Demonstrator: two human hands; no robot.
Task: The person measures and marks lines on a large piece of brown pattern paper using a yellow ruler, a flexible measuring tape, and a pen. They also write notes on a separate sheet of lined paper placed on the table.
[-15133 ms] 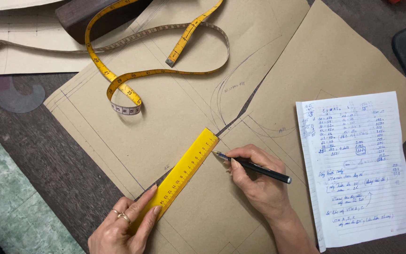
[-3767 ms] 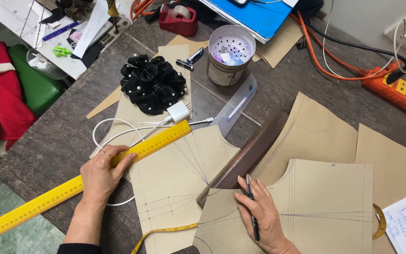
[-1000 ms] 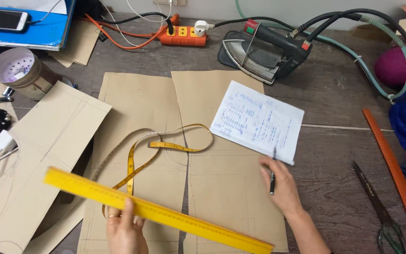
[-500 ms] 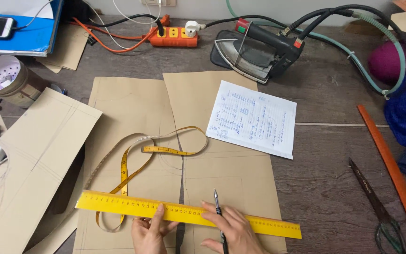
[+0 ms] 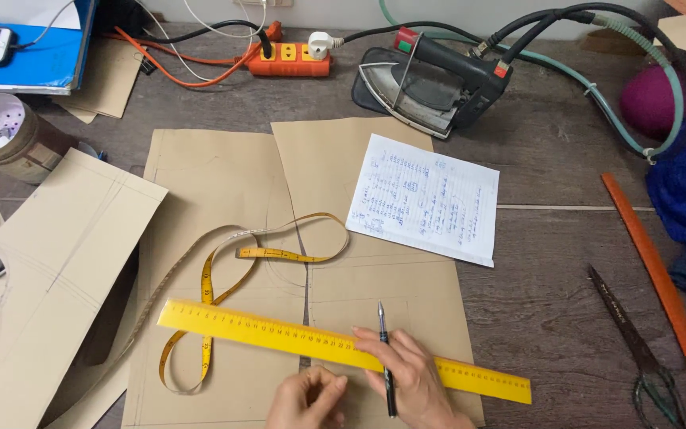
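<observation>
A yellow tape measure (image 5: pixel 224 270) loops across brown pattern paper (image 5: pixel 208 175). The left hand (image 5: pixel 307 397), loosely curled and empty, rests just below a long yellow ruler (image 5: pixel 279 332). The right hand (image 5: pixel 414 381) presses the ruler, gripping a pen (image 5: pixel 385 357).
</observation>
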